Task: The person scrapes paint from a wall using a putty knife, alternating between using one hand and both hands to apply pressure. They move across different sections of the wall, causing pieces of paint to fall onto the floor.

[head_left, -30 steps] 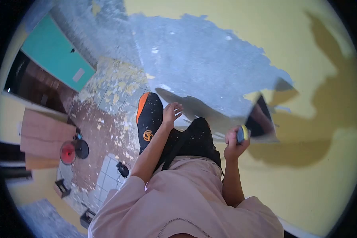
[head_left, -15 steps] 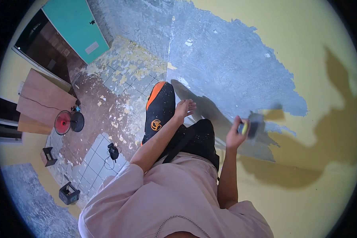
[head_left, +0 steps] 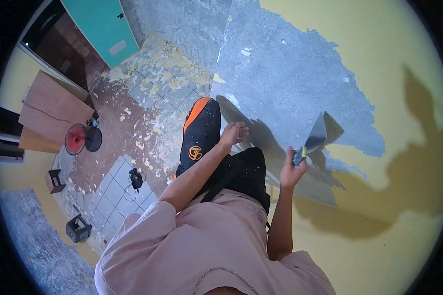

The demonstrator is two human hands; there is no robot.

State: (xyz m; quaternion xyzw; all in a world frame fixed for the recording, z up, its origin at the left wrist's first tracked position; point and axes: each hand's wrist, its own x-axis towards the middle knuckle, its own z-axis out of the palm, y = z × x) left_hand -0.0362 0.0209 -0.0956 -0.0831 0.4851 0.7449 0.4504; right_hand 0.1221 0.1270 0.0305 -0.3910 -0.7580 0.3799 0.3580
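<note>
My right hand [head_left: 293,169] is wrapped round the handle of a wide-bladed scraper [head_left: 317,132]. The blade points up and to the right, over the bare grey patch of wall [head_left: 285,83], near the edge of the yellow paint [head_left: 408,147]. Over my dark trousers [head_left: 204,128], my left hand [head_left: 235,135] holds nothing, its fingers partly spread. Whether the blade touches the wall is hard to tell.
Paint flakes [head_left: 157,88] litter the tiled floor. To the left are a red and black fan [head_left: 76,139], a brown board [head_left: 51,110], a dark device with a cord [head_left: 136,179] and two small stools [head_left: 78,228]. A teal door [head_left: 103,29] stands at the upper left.
The scraper blade, blurred before, is now sharp and angled further upward, with the hand slightly lower left. My left hand has shifted slightly right. The whole view has shifted a little.
</note>
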